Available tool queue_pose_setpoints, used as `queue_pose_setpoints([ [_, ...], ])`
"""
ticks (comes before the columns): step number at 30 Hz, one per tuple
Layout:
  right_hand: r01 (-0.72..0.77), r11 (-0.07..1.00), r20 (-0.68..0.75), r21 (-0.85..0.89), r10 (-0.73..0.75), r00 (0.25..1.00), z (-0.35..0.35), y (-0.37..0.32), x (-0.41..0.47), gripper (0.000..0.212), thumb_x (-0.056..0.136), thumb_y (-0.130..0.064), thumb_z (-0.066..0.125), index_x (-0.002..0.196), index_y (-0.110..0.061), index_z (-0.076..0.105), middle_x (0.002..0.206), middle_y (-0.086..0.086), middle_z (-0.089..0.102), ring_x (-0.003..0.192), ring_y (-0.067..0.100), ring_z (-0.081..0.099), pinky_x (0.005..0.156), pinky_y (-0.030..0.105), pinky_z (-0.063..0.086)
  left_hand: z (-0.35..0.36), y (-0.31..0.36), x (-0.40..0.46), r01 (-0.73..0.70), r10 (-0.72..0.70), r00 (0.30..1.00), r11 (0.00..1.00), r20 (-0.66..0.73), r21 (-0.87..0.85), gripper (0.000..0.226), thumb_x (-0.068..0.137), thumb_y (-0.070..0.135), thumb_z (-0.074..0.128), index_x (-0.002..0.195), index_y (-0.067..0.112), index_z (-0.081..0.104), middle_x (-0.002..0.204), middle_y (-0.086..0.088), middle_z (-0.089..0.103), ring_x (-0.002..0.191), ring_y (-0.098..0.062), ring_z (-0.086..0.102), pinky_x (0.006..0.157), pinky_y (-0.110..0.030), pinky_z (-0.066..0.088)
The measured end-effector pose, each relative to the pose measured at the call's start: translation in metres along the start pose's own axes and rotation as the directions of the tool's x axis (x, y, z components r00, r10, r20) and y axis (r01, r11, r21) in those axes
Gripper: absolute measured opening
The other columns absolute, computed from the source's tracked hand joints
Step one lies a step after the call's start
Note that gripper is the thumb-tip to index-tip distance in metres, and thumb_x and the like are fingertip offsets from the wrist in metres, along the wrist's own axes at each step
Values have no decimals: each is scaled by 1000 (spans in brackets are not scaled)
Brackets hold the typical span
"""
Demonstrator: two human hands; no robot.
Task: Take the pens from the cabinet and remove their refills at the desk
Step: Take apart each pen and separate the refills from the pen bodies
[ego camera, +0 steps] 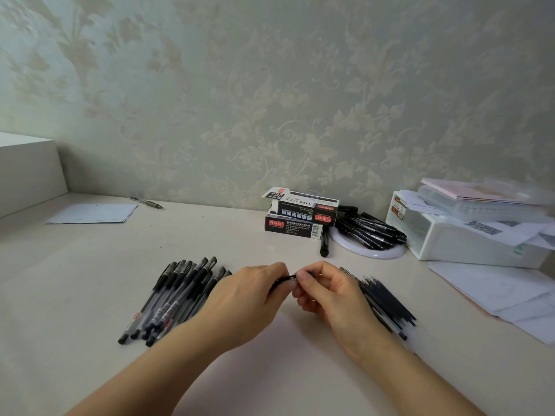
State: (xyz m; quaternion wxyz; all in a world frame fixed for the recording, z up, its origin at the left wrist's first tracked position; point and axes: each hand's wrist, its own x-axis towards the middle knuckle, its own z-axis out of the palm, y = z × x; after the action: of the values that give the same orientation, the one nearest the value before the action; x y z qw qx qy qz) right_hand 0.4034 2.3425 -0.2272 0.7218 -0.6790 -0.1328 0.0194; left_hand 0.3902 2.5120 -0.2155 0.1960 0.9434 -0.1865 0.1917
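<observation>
Both my hands meet over the middle of the pale desk (90, 265). My left hand (249, 298) and my right hand (324, 292) each pinch one black pen (285, 279) between them; most of it is hidden by my fingers. A pile of several clear-barrelled pens with black caps (174, 298) lies to the left, partly under my left forearm. A heap of several thin dark refills (387, 304) lies to the right, just beyond my right hand.
Two black pen boxes (300, 217) are stacked at the back by the wall. A white round plate (369, 250) carries several black markers. A white plastic box (468, 238) with papers stands at the right. Loose paper sheets (495, 292) and a sheet (93, 213) lie on the desk.
</observation>
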Motion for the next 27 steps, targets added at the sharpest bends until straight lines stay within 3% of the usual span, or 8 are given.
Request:
queue_pose_setpoints([
  [4, 16, 999, -3, 37, -16, 1000, 3, 4, 1, 13, 96, -14, 59, 88, -5, 64, 68, 3, 65, 63, 10, 57, 60, 19, 47, 2, 0, 3, 13, -3, 999, 980, -50, 201, 43, 91, 63, 21, 74, 26, 34, 52, 6, 40, 48, -14, 36, 43, -27, 18],
  [10, 48, 992, -102, 120, -36, 994, 4, 7, 0, 13, 96, -13, 58, 85, -7, 62, 66, 2, 61, 61, 8, 53, 60, 18, 46, 6, -5, 10, 107, -77, 990, 954, -119, 280, 73, 76, 82, 4, 61, 17, 33, 47, 0, 41, 47, -17, 42, 42, -27, 21],
  [17, -5, 976, -307, 219, 74, 949, 1, 11, 9, 4, 96, -7, 58, 95, -4, 61, 80, 11, 68, 68, 12, 62, 66, 22, 52, 5, -7, 10, 127, -94, 980, 974, -175, 186, 42, 93, 63, 18, 79, 26, 32, 50, 4, 42, 49, -18, 43, 42, -29, 19],
  [18, -12, 991, -306, 132, 52, 951, 3, 11, 10, 1, 95, -5, 59, 95, -4, 60, 83, 13, 69, 70, 13, 65, 68, 23, 55, 4, -8, 9, 120, -92, 979, 981, -181, 154, 35, 95, 58, 21, 82, 27, 31, 51, 5, 42, 50, -19, 45, 43, -30, 20],
  [20, 11, 970, -248, -242, -73, 966, 4, 13, 10, 5, 92, -7, 64, 92, -9, 59, 85, 7, 70, 73, 13, 69, 73, 26, 56, 3, -8, 9, 99, -83, 982, 991, -170, 90, 25, 97, 50, 26, 87, 27, 28, 56, 6, 44, 59, -23, 52, 47, -34, 24],
  [22, 81, 810, -125, -581, -187, 974, 3, 13, 8, 9, 90, -11, 66, 88, -15, 59, 81, -5, 69, 74, 6, 65, 74, 22, 52, 3, -8, 8, 76, -68, 987, 996, -145, 51, 20, 99, 44, 28, 89, 28, 28, 67, 7, 49, 65, -23, 51, 51, -35, 30],
  [24, 128, 711, -74, -691, -245, 967, 0, 14, 7, 10, 89, -11, 66, 87, -17, 59, 80, -9, 67, 76, 4, 62, 73, 21, 50, 5, -8, 8, 46, -39, 991, 998, -129, 52, 18, 100, 42, 32, 91, 27, 30, 76, 11, 49, 68, -18, 43, 53, -34, 32],
  [27, 183, 575, -3, -798, -307, 952, 0, 15, 8, 9, 87, -8, 62, 86, -16, 57, 82, -6, 64, 79, 12, 59, 74, 32, 50, 7, -7, 8, 17, -10, 994, 998, -112, 65, 17, 100, 41, 38, 92, 26, 35, 85, 12, 50, 73, -13, 38, 56, -31, 31],
])
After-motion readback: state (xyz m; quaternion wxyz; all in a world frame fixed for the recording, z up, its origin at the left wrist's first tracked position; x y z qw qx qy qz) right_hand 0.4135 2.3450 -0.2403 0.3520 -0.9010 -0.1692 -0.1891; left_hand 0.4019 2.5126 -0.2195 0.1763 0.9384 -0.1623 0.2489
